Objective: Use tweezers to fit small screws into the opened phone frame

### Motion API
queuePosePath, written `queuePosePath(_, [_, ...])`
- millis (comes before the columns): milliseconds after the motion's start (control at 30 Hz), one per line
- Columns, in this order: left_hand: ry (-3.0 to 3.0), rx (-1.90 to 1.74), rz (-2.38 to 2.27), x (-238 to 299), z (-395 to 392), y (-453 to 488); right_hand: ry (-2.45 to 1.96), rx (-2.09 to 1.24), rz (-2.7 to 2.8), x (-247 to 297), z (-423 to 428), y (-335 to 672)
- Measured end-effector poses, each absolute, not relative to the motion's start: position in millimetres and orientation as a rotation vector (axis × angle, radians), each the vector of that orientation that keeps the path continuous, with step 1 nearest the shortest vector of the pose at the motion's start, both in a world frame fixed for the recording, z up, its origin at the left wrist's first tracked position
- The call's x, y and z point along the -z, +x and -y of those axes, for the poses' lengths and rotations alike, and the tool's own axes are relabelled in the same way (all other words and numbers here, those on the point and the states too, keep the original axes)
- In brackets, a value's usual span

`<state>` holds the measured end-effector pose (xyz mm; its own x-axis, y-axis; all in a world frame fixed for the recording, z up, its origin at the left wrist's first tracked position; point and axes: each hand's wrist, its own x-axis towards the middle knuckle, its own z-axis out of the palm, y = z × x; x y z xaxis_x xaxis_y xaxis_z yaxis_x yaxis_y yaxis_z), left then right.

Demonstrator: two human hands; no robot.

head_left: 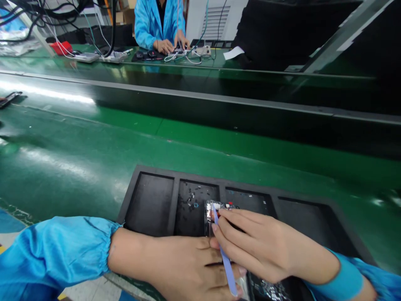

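Observation:
A small opened device (pixel 219 207) with exposed circuit parts lies over the middle of a black foam tray (pixel 150 175). My left hand (pixel 184 267) rests on the tray's near edge, fingers curled against the device's lower part. My right hand (pixel 253 242) pinches a thin light-blue pry tool (pixel 226 263), whose tip touches the device's top end. Both my sleeves are blue.
The tray has several compartments; one holds several tiny loose parts (pixel 194 198). A green conveyor belt (pixel 94 146) runs beyond it. Across the line a person in a blue coat (pixel 159 21) works among cables. A dark phone (pixel 9 99) lies far left.

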<state>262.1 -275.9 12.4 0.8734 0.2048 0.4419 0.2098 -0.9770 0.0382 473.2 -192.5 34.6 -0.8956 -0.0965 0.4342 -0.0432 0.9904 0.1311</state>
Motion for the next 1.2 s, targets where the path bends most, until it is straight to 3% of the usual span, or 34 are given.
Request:
queuePosePath(533, [-3.105,0.711,0.356,-15,272,262,0.0,0.028,2.557,-33,189,482])
queuePosePath(800, [-3.103,0.734,0.339,-10,273,260,-0.918,-0.928,1.855,-25,185,475])
queuePosePath(1200, [-3.129,0.696,0.306,-6,272,258,-1.044,-1.775,1.781,-23,145,486])
